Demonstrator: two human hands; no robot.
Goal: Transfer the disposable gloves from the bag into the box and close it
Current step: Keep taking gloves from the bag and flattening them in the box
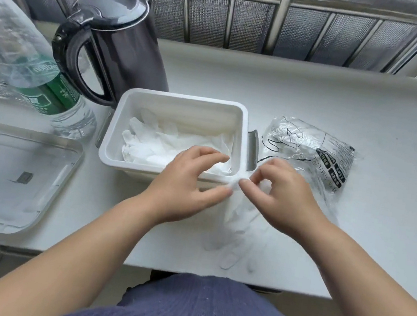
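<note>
Step in hand: transfer, part done; a heap of disposable gloves (166, 146) lay in the white box (181, 98); lid (9, 177) off, at near left. One translucent glove (239, 233) trailed from the box's near right corner toward the near edge of the table (320, 93); right hand (279, 198) pinched its cuff; left hand (190, 182) loosely curled, thumb tip at the same cuff, grip not determinable. The crumpled bag (309, 148) lay right of the box, just beyond the right hand. Next move, judged: lift glove over rim; lay it on the heap.

Pale countertop (320, 93) in daylight; behind it, metal window bars (281, 20) over what looks like mesh (209, 20)
</note>
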